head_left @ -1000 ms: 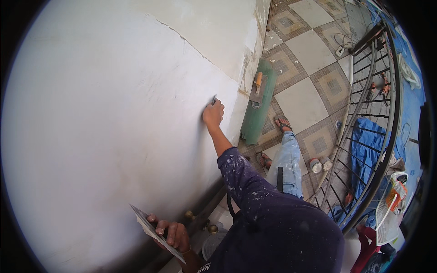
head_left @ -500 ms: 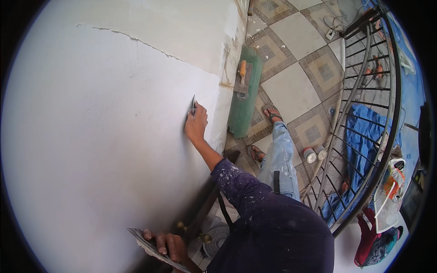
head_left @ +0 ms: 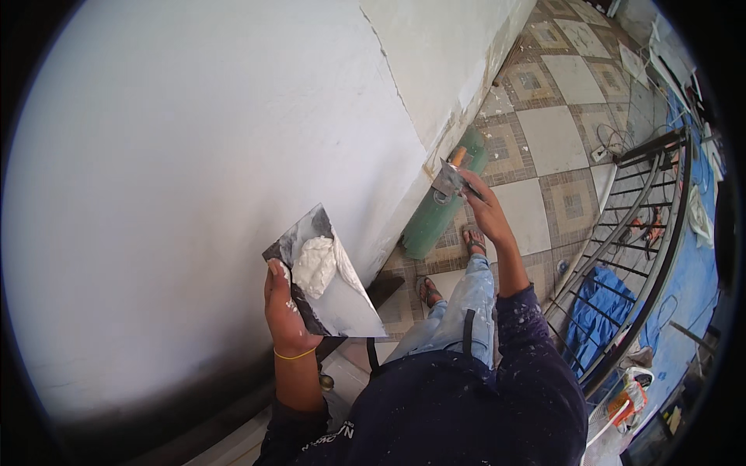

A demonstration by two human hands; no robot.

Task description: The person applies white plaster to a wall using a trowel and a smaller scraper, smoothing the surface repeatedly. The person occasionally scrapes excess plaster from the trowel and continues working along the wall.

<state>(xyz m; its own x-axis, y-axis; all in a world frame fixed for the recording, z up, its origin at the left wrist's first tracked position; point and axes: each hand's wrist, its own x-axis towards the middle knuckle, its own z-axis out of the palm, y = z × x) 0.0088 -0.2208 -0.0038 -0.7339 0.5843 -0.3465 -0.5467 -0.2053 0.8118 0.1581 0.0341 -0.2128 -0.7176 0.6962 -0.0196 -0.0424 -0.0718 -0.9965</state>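
Note:
My left hand (head_left: 286,311) is closed on the edge of a smeared square mortar board (head_left: 342,309). A thick lump of white putty (head_left: 315,266) sits on the board's face. My right hand (head_left: 489,211) grips a small putty knife (head_left: 447,180), its flat grey blade pointing up and left, away from the wall surface. Beside both hands rises the white wall (head_left: 194,171), smooth in the near part, with a ragged edge where the coat meets an older cream surface.
A green cylinder (head_left: 426,227) lies along the wall's foot, with an orange-handled trowel (head_left: 459,155) on it. My sandalled feet stand on the patterned tile floor (head_left: 542,136). A black metal railing (head_left: 633,264) runs along the right, with blue sheeting (head_left: 598,311) beyond.
My right hand has left the wall with the putty knife and moved right. My left hand has raised the mortar board, and its putty now shows. The view has shifted.

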